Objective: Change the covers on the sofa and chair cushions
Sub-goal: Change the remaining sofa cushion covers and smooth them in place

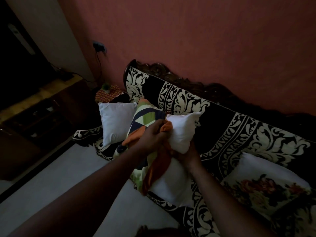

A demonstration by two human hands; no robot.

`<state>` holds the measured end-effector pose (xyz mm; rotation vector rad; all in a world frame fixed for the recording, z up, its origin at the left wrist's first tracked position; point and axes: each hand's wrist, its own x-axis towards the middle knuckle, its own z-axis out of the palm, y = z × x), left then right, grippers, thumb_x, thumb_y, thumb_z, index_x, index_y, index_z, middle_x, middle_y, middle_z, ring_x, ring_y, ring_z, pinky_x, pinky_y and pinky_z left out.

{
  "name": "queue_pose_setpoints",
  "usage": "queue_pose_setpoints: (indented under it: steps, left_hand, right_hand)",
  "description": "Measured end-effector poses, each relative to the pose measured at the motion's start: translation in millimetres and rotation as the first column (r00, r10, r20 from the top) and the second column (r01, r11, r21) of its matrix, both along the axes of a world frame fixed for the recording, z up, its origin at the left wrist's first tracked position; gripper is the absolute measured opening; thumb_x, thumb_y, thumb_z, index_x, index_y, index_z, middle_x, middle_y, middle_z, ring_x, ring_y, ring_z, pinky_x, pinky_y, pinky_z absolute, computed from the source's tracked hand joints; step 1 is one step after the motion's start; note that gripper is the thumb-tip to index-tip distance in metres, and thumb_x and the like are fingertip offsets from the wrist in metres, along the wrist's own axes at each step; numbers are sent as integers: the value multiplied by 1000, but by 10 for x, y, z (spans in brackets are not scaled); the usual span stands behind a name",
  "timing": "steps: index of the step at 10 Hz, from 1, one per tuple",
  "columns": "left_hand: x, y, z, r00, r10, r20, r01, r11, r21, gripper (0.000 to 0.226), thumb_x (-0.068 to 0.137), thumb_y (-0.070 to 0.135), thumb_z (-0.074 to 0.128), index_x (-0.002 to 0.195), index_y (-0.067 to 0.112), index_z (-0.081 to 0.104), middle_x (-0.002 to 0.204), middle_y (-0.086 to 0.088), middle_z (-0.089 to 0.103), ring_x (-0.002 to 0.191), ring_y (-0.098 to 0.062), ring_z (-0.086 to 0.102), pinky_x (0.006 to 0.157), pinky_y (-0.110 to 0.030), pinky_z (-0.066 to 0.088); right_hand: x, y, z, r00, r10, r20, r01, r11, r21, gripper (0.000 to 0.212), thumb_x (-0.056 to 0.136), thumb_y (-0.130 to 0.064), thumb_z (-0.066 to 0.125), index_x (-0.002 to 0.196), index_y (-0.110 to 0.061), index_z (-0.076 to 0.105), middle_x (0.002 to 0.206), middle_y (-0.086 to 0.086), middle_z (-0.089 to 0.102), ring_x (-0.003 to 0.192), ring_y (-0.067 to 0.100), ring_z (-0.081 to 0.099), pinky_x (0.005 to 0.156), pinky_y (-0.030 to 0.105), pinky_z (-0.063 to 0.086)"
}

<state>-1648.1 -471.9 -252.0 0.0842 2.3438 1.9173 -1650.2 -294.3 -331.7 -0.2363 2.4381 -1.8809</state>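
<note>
Head view: at frame centre, the left hand [154, 134] grips the bunched edge of a patterned cover [145, 118] half-drawn over a white cushion [183, 129]; the right hand [185, 153] clutches that cushion from below, above the black-and-cream sofa [239, 127]. A bare cushion [114, 122] rests left of centre.

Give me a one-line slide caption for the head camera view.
Both hands, left hand and right hand, work a patterned cover over a white cushion at the sofa.

Both hands [154, 134] gripping half-covered cushion [183, 130]
</note>
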Motion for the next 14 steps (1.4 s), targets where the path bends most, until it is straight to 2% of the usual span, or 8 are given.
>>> queue_pose_setpoints:
  steps: [2, 4, 6, 7, 9, 11, 12, 14]
  left_hand:
    - [-24, -100, 118, 996, 92, 23, -95, 961, 260, 11, 100, 8, 55, 106, 14, 61, 93, -7, 64, 84, -16, 63, 71, -29, 52]
    - [-31, -1, 73, 996, -10, -85, 8, 1000, -22, 12, 99, 6, 53, 101, 18, 56, 90, 8, 54, 80, -2, 50, 72, -21, 44]
    - [94, -164, 21, 968, 58, -243, -172, 859, -483, 69, 86, 55, 73, 141, 32, 38, 130, 3, 58, 114, -13, 57, 96, -39, 50]
    - [299, -392, -272, 954, 130, -271, -276, 736, -618, 99, 69, 83, 68, 147, 32, 32, 142, 2, 46, 126, -16, 48, 101, -41, 44]
    - [517, -563, -666, 973, 164, -163, -231, 714, -661, 42, 93, 64, 53, 106, 24, 46, 89, 5, 58, 79, -18, 58, 66, -37, 48]
    - [434, -447, -473, 994, -114, -1, 88, 770, -632, 19, 101, 34, 58, 88, 22, 52, 79, 2, 67, 69, -20, 63, 66, -42, 55]
    - [580, -235, -358, 943, -288, 166, 328, 889, -319, 14, 102, 30, 60, 101, 17, 63, 85, 4, 68, 70, -11, 62, 66, -35, 55]
    - [411, -17, -34, 964, -264, 17, 254, 906, -340, 24, 97, 60, 52, 84, 43, 64, 77, 15, 68, 69, -3, 64, 66, -32, 54]
  right_hand:
    - [67, 69, -185, 997, 2, -75, 9, 991, 137, 72, 58, -44, 90, 123, -37, 60, 120, -10, 69, 104, 0, 68, 84, 25, 57]
    - [-367, -377, -234, 855, 160, -494, 164, 820, 549, 48, 99, -34, 44, 141, -11, 38, 142, 13, 52, 126, 30, 47, 104, 41, 46]
    - [-308, -298, -87, 941, -166, 294, 246, 934, -261, 40, 79, -46, 82, 114, -31, 70, 107, -3, 76, 101, 20, 71, 88, 40, 57]
    - [-251, -235, 108, 908, -265, 324, 400, 780, -482, 36, 81, -16, 79, 116, -16, 72, 108, 4, 76, 102, 23, 72, 85, 38, 59]
    - [-417, -114, 88, 848, -413, 333, 530, 636, -561, 48, 83, -2, 74, 130, -6, 64, 125, 8, 70, 115, 25, 67, 96, 38, 57]
    - [-528, 2, 233, 751, -589, 299, 658, 629, -414, 60, 74, -42, 77, 129, -23, 60, 119, -6, 68, 109, 14, 67, 100, 42, 53]
    - [-636, 51, 252, 692, -674, 260, 704, 549, -450, 56, 83, -47, 69, 132, -22, 57, 123, -5, 67, 112, 14, 66, 100, 39, 52]
    - [-601, 41, 105, 840, -525, 138, 542, 796, -269, 43, 100, -8, 60, 141, -5, 49, 141, 14, 57, 129, 23, 56, 103, 18, 44]
